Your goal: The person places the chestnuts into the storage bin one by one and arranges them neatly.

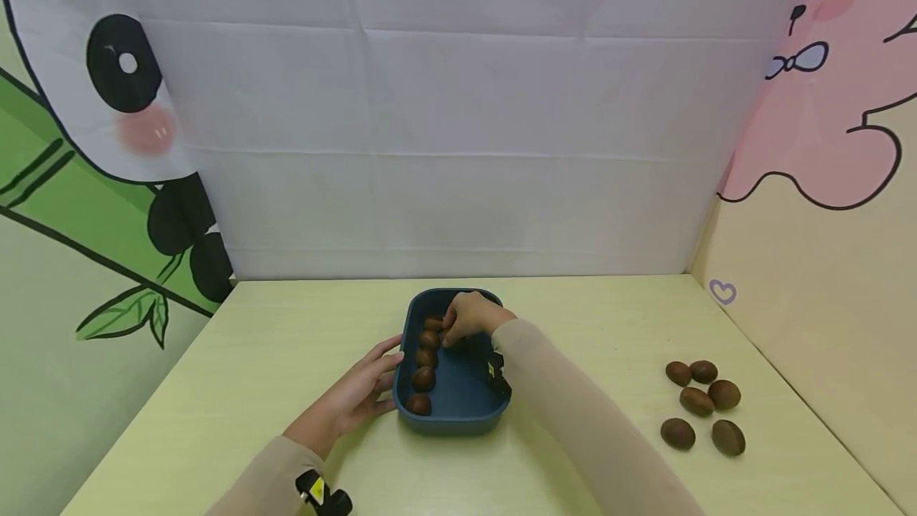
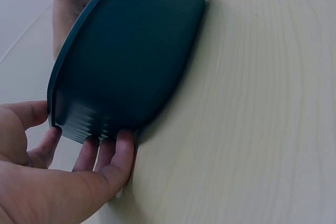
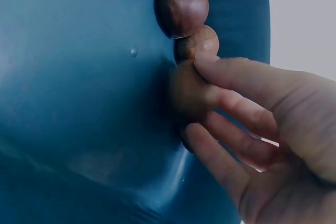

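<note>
the held chestnut [image 3: 188, 90] is inside the blue tray [image 1: 458, 392], at the row of chestnuts [image 3: 182, 9] along the tray's left side; its outline is blurred. the right hand [image 1: 474, 315], over the far part of the tray, pinches it between thumb and fingers. the left hand [image 1: 354, 398], just outside the tray's left wall, has its fingers spread, tips touching that wall. six loose chestnuts [image 1: 696, 401] lie on the worktop [image 1: 301, 333], well to the right of the tray. a white backdrop [image 1: 458, 150] stands behind the tray. risks, as judged: the nuts are rounded, so a knock from the right fingers could roll one across the tray's bare floor; a slack pinch could drop the held one onto its neighbours; a hard push by the left hand could slide the tray and break the row.
</note>
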### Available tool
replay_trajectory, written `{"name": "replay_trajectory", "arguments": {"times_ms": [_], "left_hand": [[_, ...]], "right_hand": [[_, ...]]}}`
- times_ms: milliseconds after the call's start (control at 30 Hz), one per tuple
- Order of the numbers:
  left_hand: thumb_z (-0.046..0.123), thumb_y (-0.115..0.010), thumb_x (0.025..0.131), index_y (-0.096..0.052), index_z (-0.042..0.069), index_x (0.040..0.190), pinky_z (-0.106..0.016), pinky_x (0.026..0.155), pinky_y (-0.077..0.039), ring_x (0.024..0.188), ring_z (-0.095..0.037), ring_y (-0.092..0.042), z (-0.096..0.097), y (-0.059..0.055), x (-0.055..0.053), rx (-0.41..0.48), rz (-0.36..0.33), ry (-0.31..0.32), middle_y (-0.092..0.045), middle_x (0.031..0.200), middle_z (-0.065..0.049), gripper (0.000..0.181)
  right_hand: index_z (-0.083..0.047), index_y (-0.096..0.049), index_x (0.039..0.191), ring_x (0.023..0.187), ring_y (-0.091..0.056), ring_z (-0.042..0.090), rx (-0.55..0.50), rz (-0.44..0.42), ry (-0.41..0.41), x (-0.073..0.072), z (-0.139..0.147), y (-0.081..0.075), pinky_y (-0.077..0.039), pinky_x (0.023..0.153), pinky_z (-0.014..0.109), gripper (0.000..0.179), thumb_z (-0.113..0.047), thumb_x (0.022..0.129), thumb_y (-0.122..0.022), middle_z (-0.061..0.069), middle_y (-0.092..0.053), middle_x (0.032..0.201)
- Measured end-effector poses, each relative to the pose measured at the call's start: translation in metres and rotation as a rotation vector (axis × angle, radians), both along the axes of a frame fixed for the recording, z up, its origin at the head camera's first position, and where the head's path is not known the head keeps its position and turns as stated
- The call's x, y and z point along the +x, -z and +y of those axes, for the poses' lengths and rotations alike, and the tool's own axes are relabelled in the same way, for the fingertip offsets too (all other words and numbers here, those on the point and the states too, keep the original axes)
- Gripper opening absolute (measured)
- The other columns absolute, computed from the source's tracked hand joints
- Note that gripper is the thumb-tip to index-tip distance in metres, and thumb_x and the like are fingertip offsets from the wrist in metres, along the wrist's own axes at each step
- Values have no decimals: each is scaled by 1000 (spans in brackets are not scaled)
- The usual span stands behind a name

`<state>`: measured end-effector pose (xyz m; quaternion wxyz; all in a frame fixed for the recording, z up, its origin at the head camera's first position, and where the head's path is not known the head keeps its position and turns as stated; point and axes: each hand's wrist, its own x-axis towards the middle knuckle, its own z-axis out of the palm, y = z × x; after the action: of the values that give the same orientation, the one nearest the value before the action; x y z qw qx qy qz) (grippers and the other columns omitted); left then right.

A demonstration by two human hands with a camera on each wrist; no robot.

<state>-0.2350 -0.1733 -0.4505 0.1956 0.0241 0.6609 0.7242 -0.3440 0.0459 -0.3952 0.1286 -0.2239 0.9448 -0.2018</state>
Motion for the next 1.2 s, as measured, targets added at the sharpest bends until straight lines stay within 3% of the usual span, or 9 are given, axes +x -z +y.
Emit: {"name": "replay_trajectory", "arguments": {"times_ms": [367, 567, 800, 1200], "left_hand": [[36, -49, 106, -20, 20, 160, -46, 95, -46, 129, -27, -52, 0, -1, 0, 0, 5, 0, -46, 148, -18, 63], [37, -50, 106, -20, 20, 159, -46, 95, -46, 128, -27, -53, 0, 0, 1, -3, 4, 0, -47, 147, -18, 64], [38, -51, 105, -19, 20, 160, -46, 95, -46, 129, -28, -52, 0, 1, 1, 14, 4, 13, -47, 148, -18, 66], [37, -50, 106, -20, 20, 159, -46, 95, -46, 127, -27, -54, 0, -1, 2, -1, 6, 4, -48, 146, -19, 64]], "right_hand": [[-12, -78, 100, 88, -64, 15, -24, 42, 21, 2, -2, 1, -53, 79, 31, 23, -19, 80, -87, -4, -69, 93], [-12, -77, 103, 89, -64, 17, -23, 27, 25, 3, -1, 0, -53, 79, 32, 23, -19, 83, -85, -3, -69, 95], [-11, -77, 108, 103, -64, 23, -57, -16, 14, 2, 5, -9, -52, 89, 39, 26, -19, 84, -83, 0, -70, 106], [-3, -70, 120, 94, -66, 15, -120, -80, -146, 3, 29, -35, -52, 88, 34, 33, -10, 88, -77, 3, -72, 104]]}}
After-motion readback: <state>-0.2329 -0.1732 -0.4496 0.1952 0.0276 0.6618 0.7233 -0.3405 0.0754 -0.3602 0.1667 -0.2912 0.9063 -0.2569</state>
